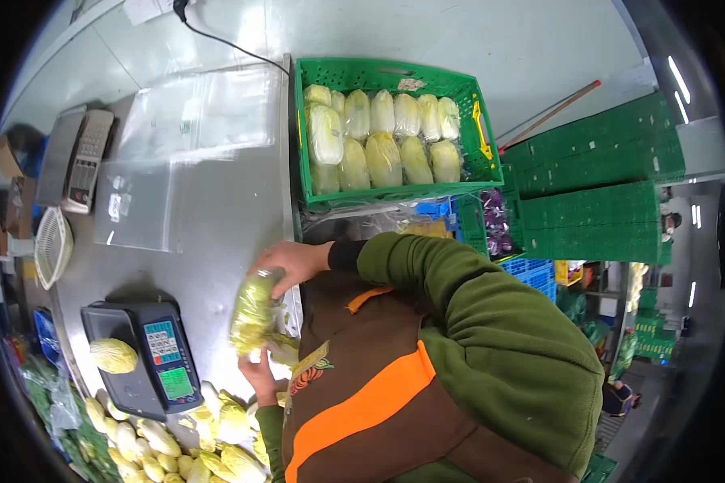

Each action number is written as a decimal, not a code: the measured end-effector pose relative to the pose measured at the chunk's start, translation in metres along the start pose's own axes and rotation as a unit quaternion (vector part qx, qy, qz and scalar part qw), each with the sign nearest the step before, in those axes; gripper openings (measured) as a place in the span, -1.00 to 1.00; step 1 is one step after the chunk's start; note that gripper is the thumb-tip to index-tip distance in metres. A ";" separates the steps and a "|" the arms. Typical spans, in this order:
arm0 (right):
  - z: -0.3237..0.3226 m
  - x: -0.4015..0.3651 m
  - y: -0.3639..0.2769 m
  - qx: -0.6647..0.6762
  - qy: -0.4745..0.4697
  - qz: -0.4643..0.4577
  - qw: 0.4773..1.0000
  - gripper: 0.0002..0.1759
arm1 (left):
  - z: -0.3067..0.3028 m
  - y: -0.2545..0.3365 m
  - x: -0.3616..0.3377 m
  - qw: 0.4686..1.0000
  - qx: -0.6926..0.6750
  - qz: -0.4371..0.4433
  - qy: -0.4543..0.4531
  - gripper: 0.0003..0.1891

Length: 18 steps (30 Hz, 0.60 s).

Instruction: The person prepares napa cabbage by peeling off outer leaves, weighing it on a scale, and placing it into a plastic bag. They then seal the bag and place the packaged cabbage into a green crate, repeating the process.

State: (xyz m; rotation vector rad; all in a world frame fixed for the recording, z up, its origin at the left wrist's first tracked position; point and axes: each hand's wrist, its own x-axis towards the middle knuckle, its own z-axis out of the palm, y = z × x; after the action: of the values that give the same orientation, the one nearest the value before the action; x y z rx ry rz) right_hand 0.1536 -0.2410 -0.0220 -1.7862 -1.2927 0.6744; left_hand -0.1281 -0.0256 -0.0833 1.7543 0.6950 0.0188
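A napa cabbage (251, 315) in clear plastic is held in front of my apron. My right hand (286, 264) is closed around its upper end. At the lower end, my left hand (258, 377) has its fingers against the wrapped cabbage, partly hidden by it. Pale yellow leaves (283, 351) show between the left hand and the apron. Beyond the hands, a digital scale (173, 342) carries an unwrapped cabbage (114, 356). Loose napa cabbages (229, 427) are heaped near my left hand.
A green crate (395, 191) of wrapped napa cabbages stands to my right. Clear plastic bags (193, 113) lie on the metal table (217, 213). A white basket (54, 248) and a second scale (89, 161) sit along the far edge. Green crates (584, 217) are stacked behind.
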 end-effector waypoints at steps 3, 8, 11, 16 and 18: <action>-0.017 0.002 -0.016 0.146 0.055 0.118 0.981 -0.50 | 0.006 0.120 0.028 0.999 -0.013 0.048 0.020 -0.77; -0.061 -0.063 -0.031 0.417 0.265 0.176 0.851 -0.27 | 0.081 0.233 0.073 0.997 0.027 0.077 0.016 -0.62; -0.094 -0.115 -0.017 0.508 0.401 0.205 0.734 -0.22 | 0.161 0.288 0.105 0.991 0.103 0.036 -0.079 -0.63; -0.161 -0.217 0.054 0.435 0.567 0.316 0.624 -0.28 | 0.283 0.291 0.117 0.966 -0.003 0.224 -0.132 -0.55; -0.184 -0.243 0.079 0.395 0.583 0.313 0.637 -0.35 | 0.296 0.265 0.113 0.944 0.084 0.311 -0.074 -0.60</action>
State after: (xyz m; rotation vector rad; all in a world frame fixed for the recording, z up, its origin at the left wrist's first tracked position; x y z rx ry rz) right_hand 0.2593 -0.5372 -0.0005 -1.3252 0.5175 0.1904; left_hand 0.1888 -0.2693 0.0221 2.0537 0.0114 0.2621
